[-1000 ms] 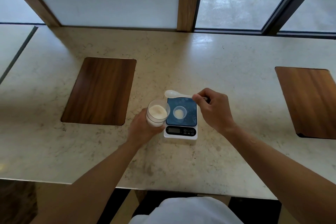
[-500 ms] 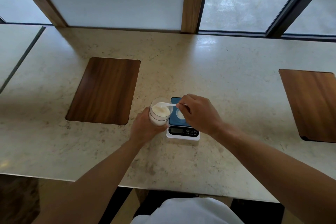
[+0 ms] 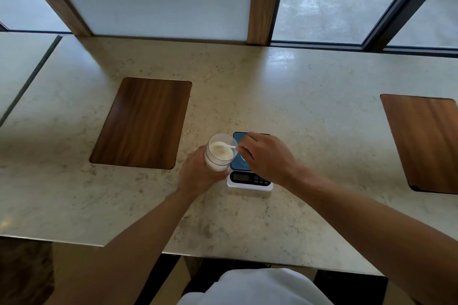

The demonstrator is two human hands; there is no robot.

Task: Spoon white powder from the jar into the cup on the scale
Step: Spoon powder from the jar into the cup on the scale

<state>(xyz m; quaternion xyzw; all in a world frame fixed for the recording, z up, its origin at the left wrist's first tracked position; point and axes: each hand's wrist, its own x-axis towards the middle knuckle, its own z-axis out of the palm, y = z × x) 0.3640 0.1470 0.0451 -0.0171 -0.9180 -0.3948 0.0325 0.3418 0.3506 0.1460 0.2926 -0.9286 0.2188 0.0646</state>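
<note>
A clear jar (image 3: pixel 219 156) of white powder is tilted toward me, gripped from the left by my left hand (image 3: pixel 198 173). My right hand (image 3: pixel 266 158) pinches a white plastic spoon (image 3: pixel 226 147); its bowl is down in the jar's powder. Just right of the jar sits a small white scale (image 3: pixel 249 181) with a blue platform and a dark display. The cup on the scale is almost wholly hidden under my right hand; only a pale sliver shows.
A marble counter (image 3: pixel 309 111) carries two inset wooden panels, one at the left (image 3: pixel 142 122) and one at the right edge (image 3: pixel 428 141). Window frames and a wooden post stand behind. The counter's front edge runs close to my body.
My right hand swung left from behind the scale, carrying the spoon from above the scale's far edge into the jar. The left hand kept holding the jar.
</note>
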